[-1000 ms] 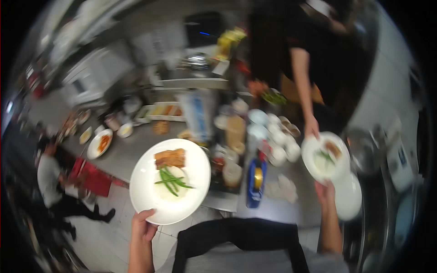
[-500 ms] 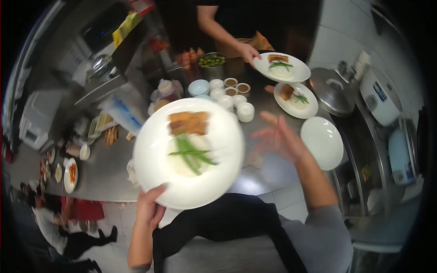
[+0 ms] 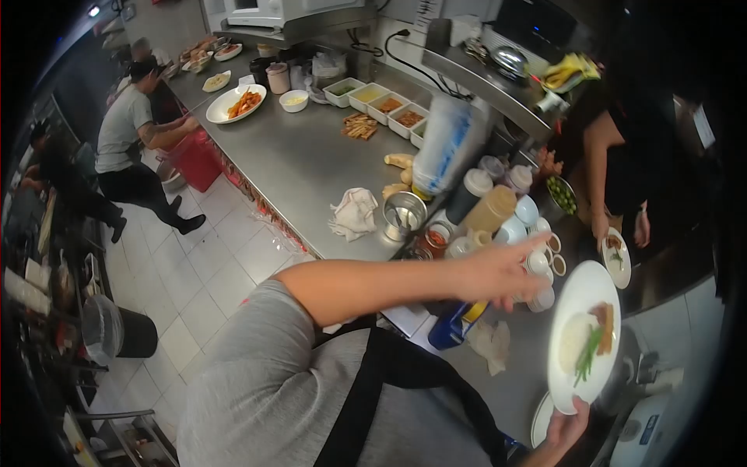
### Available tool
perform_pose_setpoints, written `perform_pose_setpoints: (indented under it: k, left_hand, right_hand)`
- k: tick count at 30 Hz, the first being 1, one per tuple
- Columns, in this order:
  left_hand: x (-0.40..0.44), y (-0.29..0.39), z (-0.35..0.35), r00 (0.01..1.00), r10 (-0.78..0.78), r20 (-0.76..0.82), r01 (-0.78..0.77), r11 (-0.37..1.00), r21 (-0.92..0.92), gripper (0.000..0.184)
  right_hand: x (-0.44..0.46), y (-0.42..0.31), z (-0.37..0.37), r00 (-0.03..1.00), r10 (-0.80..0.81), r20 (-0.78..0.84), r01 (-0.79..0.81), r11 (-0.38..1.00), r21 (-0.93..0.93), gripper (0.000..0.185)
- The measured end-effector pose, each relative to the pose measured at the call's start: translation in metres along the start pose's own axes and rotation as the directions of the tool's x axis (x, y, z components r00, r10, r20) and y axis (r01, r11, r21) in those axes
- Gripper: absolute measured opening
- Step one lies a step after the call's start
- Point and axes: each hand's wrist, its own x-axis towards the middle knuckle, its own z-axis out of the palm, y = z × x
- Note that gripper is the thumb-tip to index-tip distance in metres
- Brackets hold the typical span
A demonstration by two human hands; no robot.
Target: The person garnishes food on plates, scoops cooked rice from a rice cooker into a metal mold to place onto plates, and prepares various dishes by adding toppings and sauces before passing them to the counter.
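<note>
At the right, my right hand grips the lower rim of a white plate, which is tilted and carries a white mound, green beans and a browned piece. My left hand reaches across over the counter, fingers spread and slightly blurred, with nothing in it. It is above the small white cups and left of the plate. Beyond, a co-worker's hand holds another plated dish.
Bottles, a metal pot, a cloth and food trays stand on the steel counter. A plate of orange food lies farther left. Two people are by the far-left aisle, near a bin.
The view has swung left. The plate has passed from my left hand to my right hand. My left hand is now empty and stretched across to the right.
</note>
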Motion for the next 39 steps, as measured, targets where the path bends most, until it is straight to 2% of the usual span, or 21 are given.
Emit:
perform_pose_setpoints:
  k: [2, 4, 7, 10, 11, 12, 13, 14, 15, 16, 18, 19, 20, 21, 22, 25, 27, 30, 31, 35, 39]
  left_hand:
    - [-0.023, 0.007, -0.064, 0.919, 0.295, -0.262, -0.300, 0.954, 0.021, 0.045]
    - [-0.054, 0.011, -0.155, 0.674, 0.463, -0.575, -0.357, 0.886, 0.295, 0.025]
    - [-0.123, -0.007, -0.316, 0.139, 0.333, -0.933, -0.439, 0.865, 0.243, 0.012]
    - [-0.223, -0.060, -0.481, -0.266, 0.160, -0.951, -0.357, 0.900, 0.251, 0.019]
    - [-0.271, -0.108, -0.550, -0.256, 0.298, -0.920, -0.331, 0.867, 0.373, 0.022]
    - [-0.325, -0.136, -0.607, -0.103, 0.372, -0.922, 0.297, 0.897, 0.328, 0.027]
    - [-0.354, -0.151, -0.640, -0.098, 0.311, -0.945, 0.340, 0.903, 0.262, 0.029]
    - [-0.381, -0.166, -0.669, -0.186, 0.044, -0.982, -0.064, 0.996, 0.056, 0.031]
    - [-0.400, -0.176, -0.696, -0.199, -0.120, -0.973, -0.236, 0.969, -0.071, 0.034]
    - [-0.422, -0.184, -0.717, -0.189, -0.195, -0.962, -0.291, 0.947, -0.134, 0.036]
    - [-0.451, -0.178, -0.751, 0.066, -0.220, -0.973, -0.353, 0.907, -0.229, 0.051]
    - [-0.445, -0.167, -0.753, 0.004, -0.211, -0.977, -0.370, 0.908, -0.198, 0.059]
    - [-0.431, -0.146, -0.737, 0.076, -0.234, -0.969, -0.354, 0.903, -0.245, 0.063]
    - [-0.426, -0.143, -0.752, 0.001, -0.291, -0.957, -0.309, 0.910, -0.277, 0.063]
    - [-0.427, -0.146, -0.771, 0.116, -0.250, -0.961, -0.308, 0.911, -0.275, 0.063]
    - [-0.416, -0.152, -0.797, -0.049, -0.267, -0.962, -0.230, 0.941, -0.249, 0.052]
    - [-0.421, -0.163, -0.812, -0.053, -0.315, -0.948, -0.139, 0.942, -0.305, 0.039]
    - [-0.413, -0.161, -0.793, -0.117, -0.234, -0.965, -0.213, 0.955, -0.205, 0.033]
    - [-0.433, -0.181, -0.814, 0.038, -0.202, -0.979, -0.203, 0.957, -0.206, 0.033]
    - [-0.410, -0.166, -0.742, -0.134, -0.338, -0.932, -0.173, 0.934, -0.314, 0.028]
    - [-0.403, -0.174, -0.638, -0.065, -0.307, -0.949, -0.178, 0.940, -0.292, 0.027]
  right_hand:
    - [0.008, -0.004, 0.001, 0.997, -0.064, -0.031, 0.063, 0.997, -0.038, 0.057]
    - [0.025, -0.012, -0.010, 0.995, -0.103, -0.006, 0.102, 0.994, -0.038, 0.056]
    - [0.055, -0.008, -0.008, 0.977, -0.196, -0.083, 0.198, 0.980, 0.017, 0.056]
    - [0.095, 0.000, -0.011, 0.959, -0.216, -0.182, 0.236, 0.967, 0.093, 0.056]
    - [0.098, 0.005, -0.010, 0.942, -0.226, -0.249, 0.264, 0.955, 0.132, 0.057]
    - [0.105, 0.011, -0.015, 0.944, -0.279, -0.174, 0.306, 0.939, 0.157, 0.054]
    - [0.105, 0.018, 0.007, 0.927, -0.284, -0.246, 0.334, 0.923, 0.192, 0.051]
    - [0.102, 0.025, 0.024, 0.899, -0.290, -0.329, 0.356, 0.921, 0.159, 0.046]
    - [0.113, 0.030, 0.014, 0.884, -0.301, -0.357, 0.368, 0.920, 0.136, 0.042]
    - [0.130, 0.037, -0.005, 0.857, -0.339, -0.388, 0.394, 0.916, 0.070, 0.043]
    - [0.133, 0.056, 0.041, 0.754, -0.451, -0.478, 0.510, 0.860, -0.008, 0.039]
    - [0.140, 0.060, 0.040, 0.750, -0.456, -0.479, 0.512, 0.859, -0.014, 0.036]
    - [0.133, 0.064, 0.075, 0.691, -0.486, -0.535, 0.526, 0.846, -0.090, 0.035]
    - [0.135, 0.065, 0.085, 0.701, -0.444, -0.558, 0.513, 0.857, -0.038, 0.034]
    - [0.135, 0.069, 0.097, 0.680, -0.455, -0.576, 0.522, 0.851, -0.055, 0.035]
    - [0.131, 0.065, 0.112, 0.687, -0.411, -0.599, 0.503, 0.864, -0.017, 0.043]
    - [0.137, 0.068, 0.118, 0.678, -0.409, -0.611, 0.498, 0.867, -0.028, 0.043]
    - [0.145, 0.069, 0.123, 0.642, -0.466, -0.609, 0.488, 0.861, -0.145, 0.036]
    - [0.149, 0.068, 0.122, 0.648, -0.468, -0.601, 0.488, 0.861, -0.145, 0.036]
    - [0.154, 0.068, 0.095, 0.672, -0.458, -0.582, 0.490, 0.864, -0.115, 0.036]
    - [0.149, 0.070, 0.061, 0.701, -0.396, -0.594, 0.451, 0.890, -0.061, 0.038]
